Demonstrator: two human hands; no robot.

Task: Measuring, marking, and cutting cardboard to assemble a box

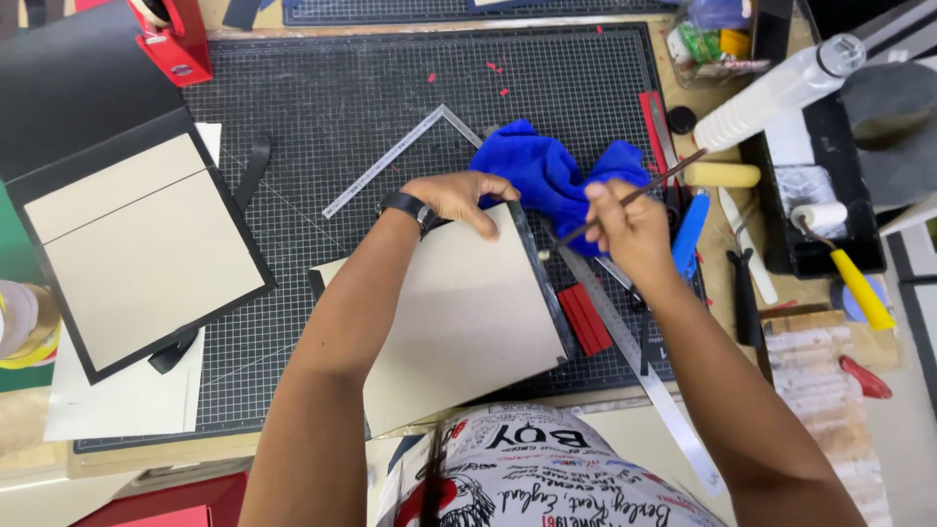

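Observation:
My left hand [461,198] presses on the top edge of a tan cardboard panel [454,322] that lies tilted on a black gridded cutting mat [390,98]. A dark strip runs along the panel's right edge. My right hand [625,226] holds a thin brush [652,187] by its handle, its tip touching the panel's upper right corner. A black watch is on my left wrist. A crumpled blue cloth [547,176] lies just behind both hands.
A black-bordered board cover [137,244] lies at left over white paper. A metal square ruler [390,156], a long steel ruler [654,390], red blocks [586,317], a paint roller [839,263] in a black tray [859,244], a white bottle [771,93] and a red tape dispenser [176,39] surround the mat.

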